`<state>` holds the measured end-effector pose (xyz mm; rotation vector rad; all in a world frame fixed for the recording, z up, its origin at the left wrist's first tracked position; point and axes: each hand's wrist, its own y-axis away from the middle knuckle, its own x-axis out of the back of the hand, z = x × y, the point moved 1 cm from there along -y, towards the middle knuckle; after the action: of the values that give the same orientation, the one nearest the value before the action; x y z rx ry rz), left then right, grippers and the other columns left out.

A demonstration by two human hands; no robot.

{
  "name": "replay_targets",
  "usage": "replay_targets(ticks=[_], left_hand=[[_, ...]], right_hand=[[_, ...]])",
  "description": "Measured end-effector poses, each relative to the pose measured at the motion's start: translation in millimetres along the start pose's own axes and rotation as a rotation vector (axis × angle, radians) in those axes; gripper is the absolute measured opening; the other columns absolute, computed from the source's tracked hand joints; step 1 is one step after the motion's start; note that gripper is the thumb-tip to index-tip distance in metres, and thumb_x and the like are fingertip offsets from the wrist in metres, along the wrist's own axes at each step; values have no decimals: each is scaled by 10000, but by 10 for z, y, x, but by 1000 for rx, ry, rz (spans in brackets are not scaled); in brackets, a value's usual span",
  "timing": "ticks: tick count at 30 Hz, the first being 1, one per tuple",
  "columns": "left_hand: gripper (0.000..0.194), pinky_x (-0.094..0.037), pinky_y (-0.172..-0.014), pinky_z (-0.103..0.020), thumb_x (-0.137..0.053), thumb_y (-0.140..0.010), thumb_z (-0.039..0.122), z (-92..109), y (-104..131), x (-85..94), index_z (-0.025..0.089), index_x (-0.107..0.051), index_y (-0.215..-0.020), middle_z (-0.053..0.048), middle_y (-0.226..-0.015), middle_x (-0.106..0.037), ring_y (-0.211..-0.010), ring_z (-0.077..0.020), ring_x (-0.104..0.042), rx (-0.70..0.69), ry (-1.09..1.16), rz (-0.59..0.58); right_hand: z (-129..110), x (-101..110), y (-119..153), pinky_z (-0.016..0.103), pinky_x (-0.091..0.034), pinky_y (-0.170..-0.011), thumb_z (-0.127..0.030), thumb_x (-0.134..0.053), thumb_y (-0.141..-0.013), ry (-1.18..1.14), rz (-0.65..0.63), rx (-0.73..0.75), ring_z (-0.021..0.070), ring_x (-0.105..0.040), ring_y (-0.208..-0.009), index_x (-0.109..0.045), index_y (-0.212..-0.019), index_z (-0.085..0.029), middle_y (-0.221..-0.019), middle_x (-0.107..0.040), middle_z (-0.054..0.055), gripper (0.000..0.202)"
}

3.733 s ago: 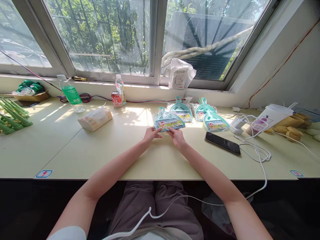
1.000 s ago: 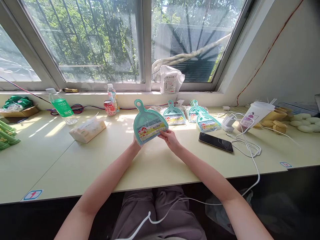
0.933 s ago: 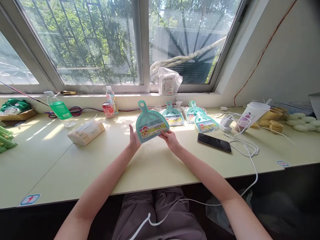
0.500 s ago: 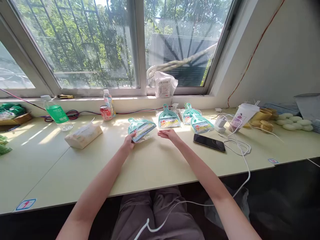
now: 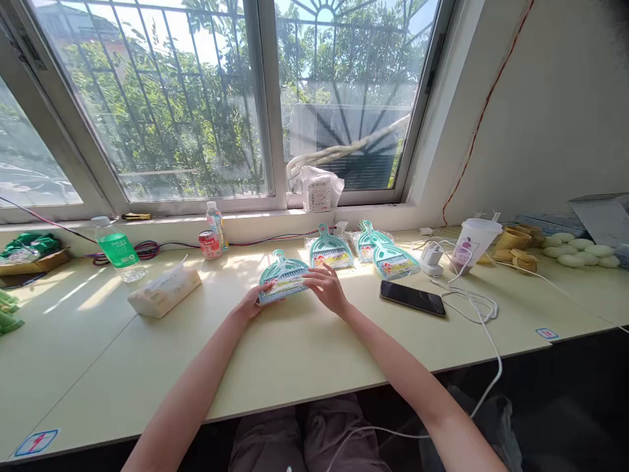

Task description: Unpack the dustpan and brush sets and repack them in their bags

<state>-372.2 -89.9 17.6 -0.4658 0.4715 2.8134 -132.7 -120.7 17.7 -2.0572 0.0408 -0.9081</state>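
Observation:
A teal mini dustpan and brush set [image 5: 284,280], wrapped in clear plastic with a printed label, is held just over the table in front of me. My left hand [image 5: 254,300] grips its lower left corner, thumb on top and fingers beneath. On the opposite side my right hand [image 5: 326,288] touches the right edge, its fingers bent over the front. Just behind lies a similar packaged dustpan set [image 5: 330,249]. Two more sets are to its right, the front dustpan set [image 5: 394,257] partly covering the back dustpan set [image 5: 367,237].
A black phone [image 5: 413,299] and a white charger [image 5: 432,261] with coiled cable lie right, beside a lidded cup [image 5: 476,242]. Leftward are a tissue pack [image 5: 164,290], a green-labelled bottle [image 5: 118,249] and a red can [image 5: 209,244]. The table's front edge runs below my forearms.
My right hand has come left onto the dustpan set's right edge. The set has turned from tilted to more level, its handle pointing away. The camera view has tipped up slightly.

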Motion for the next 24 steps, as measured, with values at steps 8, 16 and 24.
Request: replay_targets(ticks=[8,16,24], left_hand=[[447,-606,-731,-371,-761,-766,356,34,115,-37,102,-648,-1115,-183,-1007,-707,-767,-247,-707,-28,-271,-235],[558,-555,-588,-313,-662,-806,542,82,181,-152,166,-598,-1212,-170,-960,-719,-716,-247,-699,-97,-332,-227],[690,-445,-459,-228,-814,-634,281,-77,218,-441,250,-430,-1207,-41,-885,-703,-656,-201,-672,-403,-561,-28]], right_hand=[[57,-108,51,504,-350,-1066,-258,-648,-847,-13,130,-252,284,-536,-1154,-747,-794,-246,-1141,-637,81,113],[176,-55,-6,458,-506,-973,-305,-772,-685,-647,160,-654,265,-604,-1149,-631,-1178,-234,-1192,-639,85,517],[369,158,-68,338,-577,-782,-246,-770,-574,-839,281,-677,180,-675,-841,-665,-1095,-222,-916,-727,4,533]])
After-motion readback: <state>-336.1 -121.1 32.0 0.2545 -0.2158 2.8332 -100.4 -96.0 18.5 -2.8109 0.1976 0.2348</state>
